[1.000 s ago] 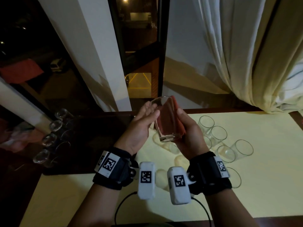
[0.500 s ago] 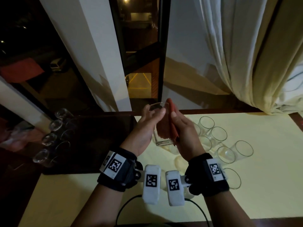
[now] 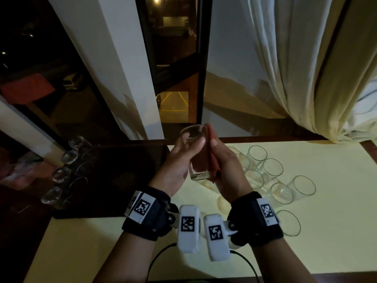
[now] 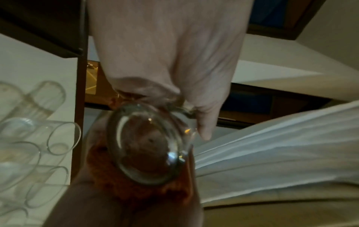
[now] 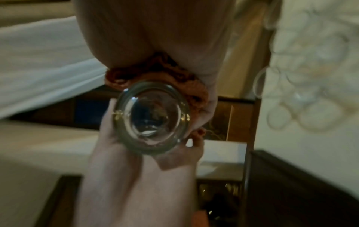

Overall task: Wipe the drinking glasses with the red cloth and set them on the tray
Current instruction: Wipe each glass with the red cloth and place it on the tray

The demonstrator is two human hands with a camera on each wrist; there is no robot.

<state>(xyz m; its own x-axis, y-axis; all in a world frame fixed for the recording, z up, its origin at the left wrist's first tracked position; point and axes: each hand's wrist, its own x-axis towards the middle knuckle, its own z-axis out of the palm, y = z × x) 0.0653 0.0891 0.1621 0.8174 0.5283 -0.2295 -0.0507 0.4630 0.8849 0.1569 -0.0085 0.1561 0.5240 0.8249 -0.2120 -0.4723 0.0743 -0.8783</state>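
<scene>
I see the clear drinking glass (image 3: 199,154) upright between my left hand (image 3: 179,166) and right hand (image 3: 226,168), the folded red cloth (image 3: 211,152) on its right side, above the pale yellow table (image 3: 306,231); the dark rectangular tray (image 3: 122,176) lies left.

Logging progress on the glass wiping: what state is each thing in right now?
held glass: upright, off the table, between both hands
red cloth: pressed against the held glass
left hand: grips the held glass
right hand: holds the red cloth
glasses on the table: lying on their sides
tray: holds a row of glasses along its left edge
</scene>
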